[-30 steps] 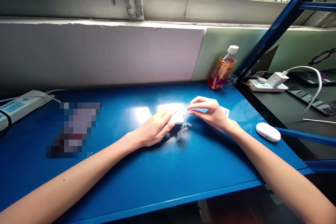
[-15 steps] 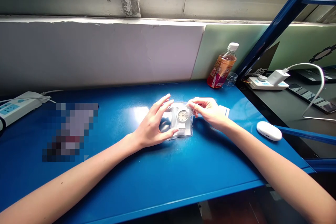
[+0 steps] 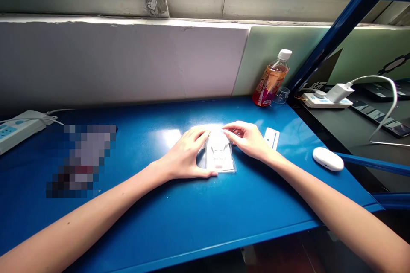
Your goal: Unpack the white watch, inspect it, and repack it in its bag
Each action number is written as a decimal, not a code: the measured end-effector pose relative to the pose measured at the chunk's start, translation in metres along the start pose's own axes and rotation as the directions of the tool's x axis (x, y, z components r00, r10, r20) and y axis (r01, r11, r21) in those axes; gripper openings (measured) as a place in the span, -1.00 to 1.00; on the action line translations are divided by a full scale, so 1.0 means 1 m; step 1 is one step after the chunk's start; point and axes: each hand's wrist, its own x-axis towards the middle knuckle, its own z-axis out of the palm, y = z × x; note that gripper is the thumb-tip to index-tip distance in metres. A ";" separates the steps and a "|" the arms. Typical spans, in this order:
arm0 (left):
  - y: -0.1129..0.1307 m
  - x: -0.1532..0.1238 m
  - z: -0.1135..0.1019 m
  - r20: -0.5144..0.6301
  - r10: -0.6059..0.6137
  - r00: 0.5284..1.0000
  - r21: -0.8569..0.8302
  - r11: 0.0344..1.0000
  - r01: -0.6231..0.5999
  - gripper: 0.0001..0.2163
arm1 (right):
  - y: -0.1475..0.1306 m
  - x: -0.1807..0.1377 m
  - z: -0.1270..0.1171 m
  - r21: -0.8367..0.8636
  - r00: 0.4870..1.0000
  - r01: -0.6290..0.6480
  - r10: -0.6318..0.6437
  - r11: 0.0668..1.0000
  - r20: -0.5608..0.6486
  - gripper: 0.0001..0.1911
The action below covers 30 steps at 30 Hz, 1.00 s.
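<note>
A clear plastic packet (image 3: 228,165) with a pale insert lies on the blue desk (image 3: 192,217) between my hands. Glare washes out its upper middle, so the watch dial cannot be made out. My left hand (image 3: 184,153) spans the packet's left side, fingertips at the upper left corner and thumb along the lower edge. At the upper right corner, my right hand (image 3: 248,138) pinches the packet's edge between thumb and forefinger. Under the left palm, part of the packet is hidden. Just right of my right hand lies a white card (image 3: 272,137).
A drink bottle (image 3: 271,79) stands at the back right beside a small clear cup (image 3: 282,95). A white earbud case (image 3: 328,159) sits near the right edge. Power strips (image 3: 24,130) and a blurred-out item (image 3: 86,158) are at left. A blue post (image 3: 339,30) slants at right.
My right hand has shifted slightly left onto the packet's upper corner, uncovering more of the card. My left fingers have come down onto the packet. Glare now covers the watch dial seen earlier.
</note>
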 end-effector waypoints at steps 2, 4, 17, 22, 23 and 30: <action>0.000 0.000 -0.001 0.012 -0.021 1.000 0.001 1.000 0.021 -0.05 | 0.001 -0.002 -0.007 -0.256 0.976 0.217 -0.217 0.942 0.032 -0.68; 0.000 0.000 -0.001 0.037 -0.039 0.999 0.021 0.999 0.038 -0.06 | -0.001 -0.003 -0.015 -0.359 0.921 0.389 -0.348 0.848 0.174 -0.62; -0.004 -0.001 -0.001 0.140 -0.161 0.977 0.053 0.986 0.155 0.04 | 0.005 -0.006 -0.024 -0.347 0.846 0.422 -0.226 0.837 0.483 0.20; -0.004 -0.001 -0.002 0.137 -0.183 0.973 0.040 0.983 0.179 0.02 | 0.006 -0.006 -0.022 -0.369 0.856 0.393 -0.189 0.842 0.482 0.22; -0.004 -0.001 -0.002 0.140 -0.185 0.973 0.042 0.983 0.181 0.02 | 0.005 -0.006 -0.022 -0.374 0.857 0.390 -0.184 0.841 0.480 0.22; -0.004 -0.001 0.000 0.144 -0.188 0.972 0.069 0.981 0.180 0.03 | -0.001 -0.004 -0.024 -0.390 0.858 0.379 -0.161 0.839 0.487 0.20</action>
